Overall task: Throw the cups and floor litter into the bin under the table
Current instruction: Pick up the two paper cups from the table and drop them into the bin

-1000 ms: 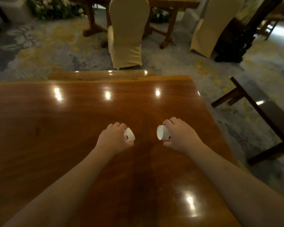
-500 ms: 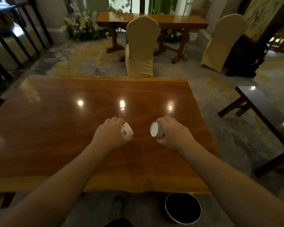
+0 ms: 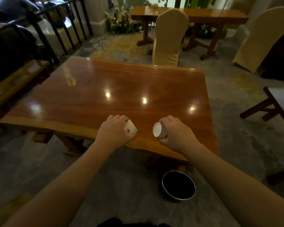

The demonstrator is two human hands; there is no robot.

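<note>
A person's left hand closes around a small white paper cup, fingers wrapped over its top and thumb beneath, the cup tipped on its side with a red printed mark facing the camera. The right hand grips a second white cup the same way, this one turned so its open mouth faces left toward the other hand. Both cups are held just above the near edge of a polished wooden table, a short gap between them, both forearms bare and stretched forward from the bottom of the view.

The table top shines with three bright ceiling reflections and carries nothing else in view. Below its near right corner, on the grey patterned carpet, stands a round dark bin with a metal rim, its mouth open upward, nearly under the right forearm.

Beyond the table, a chair in a cream fabric cover is pushed up to the far edge. A second wooden table stands behind it, with white flowers banked at the wall. Another covered chair stands at right, and dark railings run along the left.
</note>
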